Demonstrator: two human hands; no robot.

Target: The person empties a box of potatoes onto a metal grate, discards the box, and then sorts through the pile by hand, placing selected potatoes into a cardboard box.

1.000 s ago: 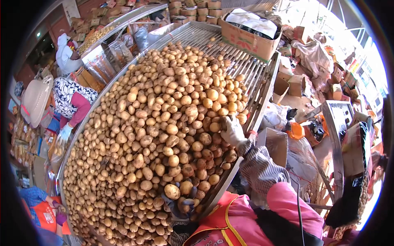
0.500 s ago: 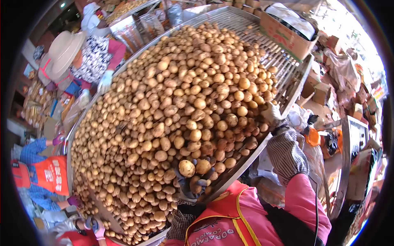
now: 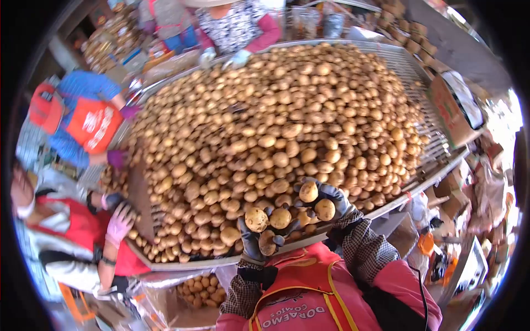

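My left hand (image 3: 252, 243), in a dark grey glove, is closed around several potatoes, with a pale potato (image 3: 256, 219) at the top of the grip. My right hand (image 3: 338, 199), gloved too, holds two potatoes, one of them a round potato (image 3: 324, 209) near the palm. Both hands are close together above the near edge of a large slatted metal table (image 3: 436, 157). A wide heap of potatoes (image 3: 265, 142) covers most of it and lies just beyond my fingers.
A cardboard box (image 3: 450, 107) stands on the table's right end. Below the near edge, a lined box (image 3: 193, 311) holds more potatoes. Co-workers are at the left and far sides; a pink-gloved hand (image 3: 119, 222) rests near the left corner beside a brown board (image 3: 139, 201).
My right hand has moved from the table's right edge to beside my left and now holds potatoes. My left still grips its potatoes. The view has turned left.
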